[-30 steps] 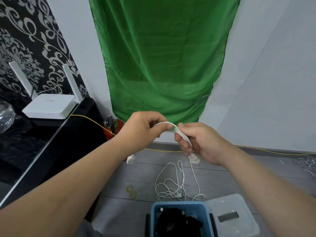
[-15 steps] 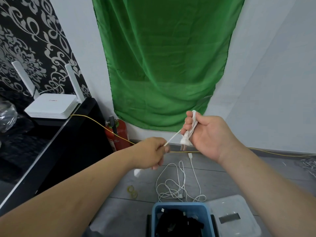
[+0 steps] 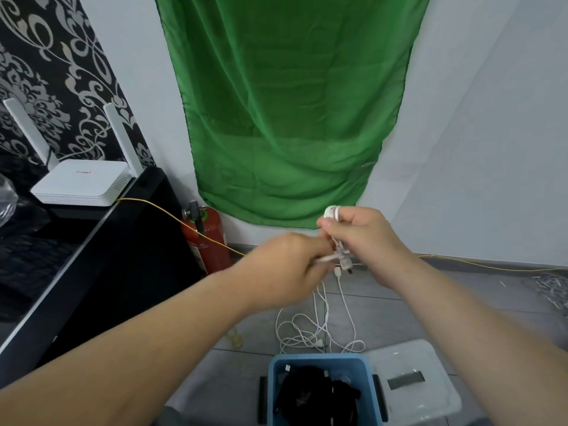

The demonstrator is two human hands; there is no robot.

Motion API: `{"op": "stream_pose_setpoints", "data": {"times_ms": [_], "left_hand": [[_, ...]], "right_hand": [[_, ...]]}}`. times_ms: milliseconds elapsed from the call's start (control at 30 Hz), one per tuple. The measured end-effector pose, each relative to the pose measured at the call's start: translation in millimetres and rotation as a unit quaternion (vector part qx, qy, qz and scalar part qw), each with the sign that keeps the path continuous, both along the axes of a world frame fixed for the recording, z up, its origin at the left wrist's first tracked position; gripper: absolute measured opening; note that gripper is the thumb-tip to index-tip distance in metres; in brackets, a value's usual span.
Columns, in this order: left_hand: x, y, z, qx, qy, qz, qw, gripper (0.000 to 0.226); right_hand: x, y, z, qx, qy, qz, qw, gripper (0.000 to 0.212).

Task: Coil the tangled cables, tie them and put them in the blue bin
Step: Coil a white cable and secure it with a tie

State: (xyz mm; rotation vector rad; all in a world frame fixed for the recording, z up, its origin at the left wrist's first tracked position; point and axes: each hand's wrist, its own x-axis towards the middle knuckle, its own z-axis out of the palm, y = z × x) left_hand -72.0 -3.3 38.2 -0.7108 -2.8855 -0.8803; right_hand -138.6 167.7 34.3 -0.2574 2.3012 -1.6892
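My right hand [image 3: 364,242] grips a small coil of white cable [image 3: 332,213] held upright, its loops showing above the fingers and a plug hanging below. My left hand [image 3: 284,267], blurred, pinches the loose white end of that cable right beside the coil. On the grey floor below lies a tangle of white cables [image 3: 316,330]. The blue bin [image 3: 367,368] stands at the bottom edge of the head view with black cables [image 3: 316,395] inside it.
A clear plastic lid [image 3: 412,379] lies right of the bin. A red fire extinguisher [image 3: 206,238] stands by the green cloth [image 3: 292,112]. A black table [image 3: 92,241] on the left carries a white router [image 3: 81,184]. A thin yellow wire [image 3: 491,265] runs along the wall.
My left hand moved up and right, back against the coil in my right hand, bringing the cable's loose end with it. My right hand stayed in place.
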Motion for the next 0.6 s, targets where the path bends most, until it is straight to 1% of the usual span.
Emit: {"op": "stream_pose_setpoints", "data": {"times_ms": [67, 100, 167, 233, 300, 367, 500, 600], "left_hand": [[-8.5, -13.6, 6.3, 0.047, 0.058, 0.052, 0.996, 0.004], [-11.4, -20.0, 7.9, 0.067, 0.077, 0.060, 0.993, 0.006], [-15.9, -30.8, 6.8, 0.074, 0.096, 0.058, 0.991, 0.012], [-17.9, -37.7, 3.1, 0.097, 0.054, 0.063, 0.992, 0.014], [-14.4, -42.7, -1.9, 0.139, -0.032, 0.076, 0.987, 0.017], [-6.6, -45.0, -7.0, 0.170, -0.090, 0.066, 0.979, 0.025], [11.5, -50.4, -7.4, 0.160, -0.164, 0.037, 0.973, 0.024], [22.9, -63.0, -9.6, 0.138, -0.179, 0.068, 0.972, 0.022]], "right_hand": [[3.3, -0.7, 0.1, 0.009, -0.043, 0.050, 0.998, 0.039], [6.2, -2.1, 2.0, 0.011, -0.063, 0.074, 0.995, 0.042], [11.9, -9.1, 4.1, 0.025, -0.083, 0.113, 0.990, 0.045], [16.2, -15.8, 4.7, 0.023, -0.094, 0.123, 0.988, 0.044], [19.7, -23.0, 3.0, 0.022, -0.115, 0.126, 0.985, 0.042], [21.4, -29.5, 0.7, 0.029, -0.144, 0.134, 0.980, 0.041], [23.9, -46.6, -3.7, 0.010, -0.209, 0.147, 0.967, 0.043], [25.8, -63.4, -6.1, -0.023, -0.257, 0.174, 0.950, 0.045]]}}
